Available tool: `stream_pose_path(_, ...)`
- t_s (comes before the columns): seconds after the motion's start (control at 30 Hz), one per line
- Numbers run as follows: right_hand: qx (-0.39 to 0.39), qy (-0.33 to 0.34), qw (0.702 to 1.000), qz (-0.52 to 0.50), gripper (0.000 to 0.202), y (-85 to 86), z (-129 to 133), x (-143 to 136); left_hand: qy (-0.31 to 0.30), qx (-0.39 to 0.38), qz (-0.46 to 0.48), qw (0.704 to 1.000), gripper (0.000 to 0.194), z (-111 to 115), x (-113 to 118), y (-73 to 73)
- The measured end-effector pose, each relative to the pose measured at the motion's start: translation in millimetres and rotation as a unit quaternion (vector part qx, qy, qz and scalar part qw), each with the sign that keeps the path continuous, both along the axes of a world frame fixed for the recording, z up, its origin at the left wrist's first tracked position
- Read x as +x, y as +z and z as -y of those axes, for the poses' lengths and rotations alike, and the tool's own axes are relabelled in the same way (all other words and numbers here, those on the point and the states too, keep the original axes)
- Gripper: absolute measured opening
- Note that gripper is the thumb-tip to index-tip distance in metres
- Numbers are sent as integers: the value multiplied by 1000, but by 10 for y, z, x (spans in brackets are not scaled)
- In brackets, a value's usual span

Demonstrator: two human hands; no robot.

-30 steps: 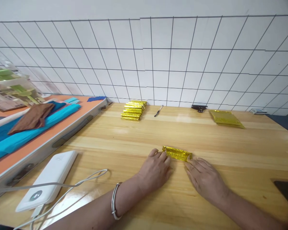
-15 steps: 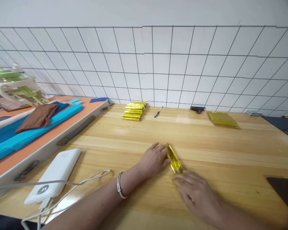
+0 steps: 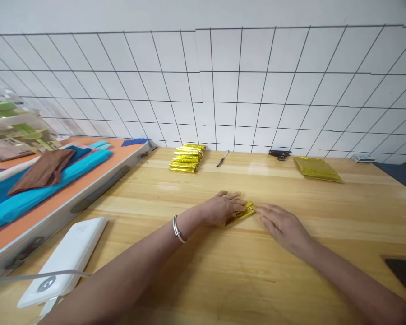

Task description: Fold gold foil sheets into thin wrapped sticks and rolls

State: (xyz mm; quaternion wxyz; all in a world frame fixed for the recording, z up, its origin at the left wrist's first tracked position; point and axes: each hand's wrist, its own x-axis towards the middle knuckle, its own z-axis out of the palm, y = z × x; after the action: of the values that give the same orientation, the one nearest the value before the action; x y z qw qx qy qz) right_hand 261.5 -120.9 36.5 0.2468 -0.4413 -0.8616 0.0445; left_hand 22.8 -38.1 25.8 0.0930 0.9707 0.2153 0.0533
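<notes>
A folded strip of shiny gold foil paper (image 3: 246, 213) lies slantwise on the wooden table, partly covered by fingers. My left hand (image 3: 223, 208) rests flat over its left part with the fingers stretched out, pressing it against the wood. At the foil's right end is my right hand (image 3: 280, 225), palm down, its fingers extended and the tips touching or nearly touching that end; which of the two I cannot tell. A pile of folded gold foil strips (image 3: 186, 159) sits near the wall. A flat stack of gold foil sheets (image 3: 318, 169) lies at the back right.
A pen (image 3: 222, 159) and a black binder clip (image 3: 280, 155) lie by the tiled wall. On the left are a white power bank (image 3: 64, 262) with a cable, and an orange surface (image 3: 98, 167) bearing blue and brown paper. A dark flat object (image 3: 404, 275) lies at right.
The foil strip has turned from pointing toward me to lying more crosswise. My right hand has moved up and away from me to its right end; my left hand now covers more of it.
</notes>
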Motion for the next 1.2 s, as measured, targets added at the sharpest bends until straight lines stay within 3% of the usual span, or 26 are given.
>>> stream_pose_path(0.1, -30, 0, 997, 68, 42, -154, -323, 128, -26, 24, 1, 999, 40, -178, 91, 59)
stream_pose_path(0.2, -34, 22, 991, 128, 45, -308, -444, 131, -23, 29, 34, 999, 30, -242, 122, 58)
stream_pose_path(0.37, -19, 15, 984, 175, 50, -399, -426, 108, 68, -18, 104, 992, 25, -104, -34, -1)
stream_pose_path(0.57, -17, 22, 988, 155, 46, -407, -480, 143, 163, -22, 146, 975, 32, 306, -268, -53)
stream_pose_path(0.73, -21, 32, 991, 127, 42, -367, -515, 130, 184, -18, 121, 975, 33, 514, -298, -142)
stream_pose_path(0.93, -23, 27, 996, 83, 40, -391, -498, 142, 248, -79, 182, 948, 38, 574, -289, -218)
stream_pose_path(1.1, -14, -2, 999, 32, 33, -485, -505, 163, 307, -66, 202, 928, 23, 518, -249, -256)
stream_pose_path(1.2, -7, 1, 1000, 10, 29, -497, -511, 161, 307, -60, 202, 928, 13, 481, -241, -274)
